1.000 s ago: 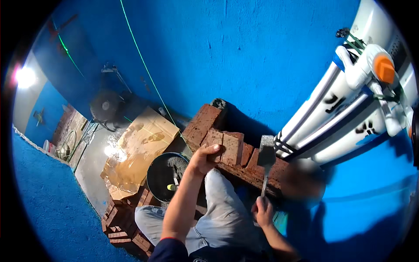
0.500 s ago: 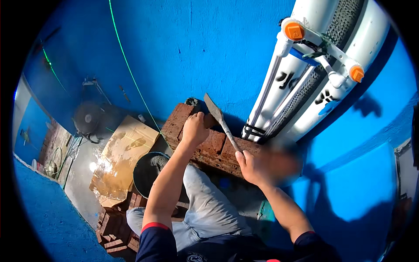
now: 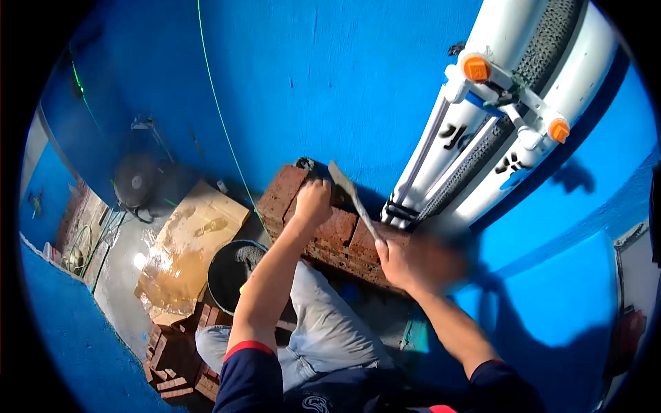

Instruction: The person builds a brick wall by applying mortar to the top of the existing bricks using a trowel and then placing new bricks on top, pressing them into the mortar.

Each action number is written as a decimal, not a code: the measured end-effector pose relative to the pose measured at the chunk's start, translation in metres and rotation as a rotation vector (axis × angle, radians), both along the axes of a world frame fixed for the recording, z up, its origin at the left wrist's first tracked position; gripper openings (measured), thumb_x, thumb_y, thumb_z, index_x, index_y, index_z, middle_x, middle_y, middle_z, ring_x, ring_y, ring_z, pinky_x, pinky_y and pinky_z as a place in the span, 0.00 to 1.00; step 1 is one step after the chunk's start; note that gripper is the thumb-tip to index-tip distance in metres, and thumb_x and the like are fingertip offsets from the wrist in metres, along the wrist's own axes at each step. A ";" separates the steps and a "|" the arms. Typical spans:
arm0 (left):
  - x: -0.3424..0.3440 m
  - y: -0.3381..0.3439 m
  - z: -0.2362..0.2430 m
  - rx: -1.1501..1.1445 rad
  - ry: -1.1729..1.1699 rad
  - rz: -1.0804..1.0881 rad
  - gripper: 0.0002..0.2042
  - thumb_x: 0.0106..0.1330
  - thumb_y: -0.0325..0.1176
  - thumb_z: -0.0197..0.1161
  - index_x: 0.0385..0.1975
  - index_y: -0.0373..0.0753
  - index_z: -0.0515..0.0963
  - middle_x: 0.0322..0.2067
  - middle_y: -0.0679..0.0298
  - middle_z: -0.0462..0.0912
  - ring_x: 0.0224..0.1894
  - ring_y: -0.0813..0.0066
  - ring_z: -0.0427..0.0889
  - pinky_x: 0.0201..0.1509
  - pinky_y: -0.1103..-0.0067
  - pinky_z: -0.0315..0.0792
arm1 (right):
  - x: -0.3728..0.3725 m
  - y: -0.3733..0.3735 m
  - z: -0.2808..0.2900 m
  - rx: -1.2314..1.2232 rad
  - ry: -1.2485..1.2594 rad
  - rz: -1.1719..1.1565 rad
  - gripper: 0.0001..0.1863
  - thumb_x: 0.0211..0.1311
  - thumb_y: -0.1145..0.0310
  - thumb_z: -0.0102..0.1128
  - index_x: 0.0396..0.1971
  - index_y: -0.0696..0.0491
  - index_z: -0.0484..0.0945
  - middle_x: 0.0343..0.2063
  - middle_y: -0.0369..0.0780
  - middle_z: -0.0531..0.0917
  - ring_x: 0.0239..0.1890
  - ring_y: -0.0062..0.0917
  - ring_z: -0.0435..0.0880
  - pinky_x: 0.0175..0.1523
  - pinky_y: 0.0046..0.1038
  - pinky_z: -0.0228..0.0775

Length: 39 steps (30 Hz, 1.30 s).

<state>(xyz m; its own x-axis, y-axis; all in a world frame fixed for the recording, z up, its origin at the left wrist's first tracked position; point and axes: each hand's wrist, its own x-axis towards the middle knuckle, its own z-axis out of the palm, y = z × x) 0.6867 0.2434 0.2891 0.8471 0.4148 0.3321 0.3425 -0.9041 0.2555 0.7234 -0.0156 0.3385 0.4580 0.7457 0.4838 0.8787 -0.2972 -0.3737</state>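
A low wall of red bricks [image 3: 333, 227] runs along the foot of the blue wall, with grey mortar [image 3: 305, 164] at its far left end. My left hand [image 3: 314, 202] is closed over a brick on top of this course; the hand covers most of that brick. My right hand [image 3: 397, 266] grips a mortar-smeared trowel [image 3: 358, 204] by its lower end. The trowel's blade points up and to the left, close beside my left hand. A blurred patch hides what lies just right of my right hand.
White pipes [image 3: 441, 158] with orange caps lean at the right. A green string line [image 3: 219, 110] hangs down to the bricks. Left are a mortar bucket [image 3: 227, 279], wet cardboard [image 3: 180, 258], stacked bricks [image 3: 175, 354] and a fan [image 3: 135, 182]. My bent knee is below the wall.
The view has shifted slightly. My left hand sits a little lower and more to the right over the brick, its fingers bent down. The trowel stays in my right hand beside it.
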 end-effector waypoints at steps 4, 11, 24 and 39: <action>-0.014 -0.003 -0.036 -0.188 0.071 0.076 0.14 0.54 0.25 0.61 0.41 0.30 0.73 0.39 0.47 0.78 0.44 0.50 0.78 0.48 0.64 0.76 | 0.000 -0.001 0.011 -0.087 0.200 -0.083 0.21 0.73 0.54 0.45 0.31 0.59 0.72 0.25 0.58 0.78 0.31 0.57 0.77 0.36 0.51 0.67; -0.019 0.003 -0.022 -0.111 -0.120 0.082 0.17 0.53 0.32 0.69 0.39 0.33 0.72 0.38 0.49 0.79 0.45 0.50 0.78 0.48 0.64 0.75 | -0.027 -0.007 0.090 0.144 0.280 -0.005 0.18 0.73 0.58 0.46 0.30 0.57 0.70 0.15 0.48 0.73 0.21 0.49 0.76 0.26 0.43 0.64; -0.030 0.045 0.042 -0.398 -0.483 0.124 0.22 0.45 0.39 0.75 0.37 0.34 0.79 0.34 0.50 0.83 0.38 0.52 0.84 0.42 0.66 0.77 | 0.008 -0.020 -0.036 -0.105 0.344 -0.228 0.23 0.74 0.51 0.42 0.32 0.57 0.72 0.22 0.50 0.77 0.24 0.48 0.77 0.29 0.45 0.64; -0.088 0.053 0.004 -1.804 -1.008 -0.521 0.22 0.68 0.42 0.57 0.57 0.36 0.69 0.55 0.53 0.75 0.56 0.57 0.76 0.60 0.59 0.71 | -0.027 -0.040 -0.075 -0.075 1.010 -0.033 0.25 0.70 0.49 0.51 0.25 0.57 0.71 0.16 0.39 0.71 0.20 0.25 0.69 0.27 0.31 0.60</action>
<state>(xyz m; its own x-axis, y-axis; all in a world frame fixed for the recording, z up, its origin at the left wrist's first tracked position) 0.5990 0.2963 0.2936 0.7917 0.5626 0.2380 -0.5694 0.5385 0.6211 0.6963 -0.0558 0.2633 0.6478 0.7380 -0.1889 0.1532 -0.3691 -0.9167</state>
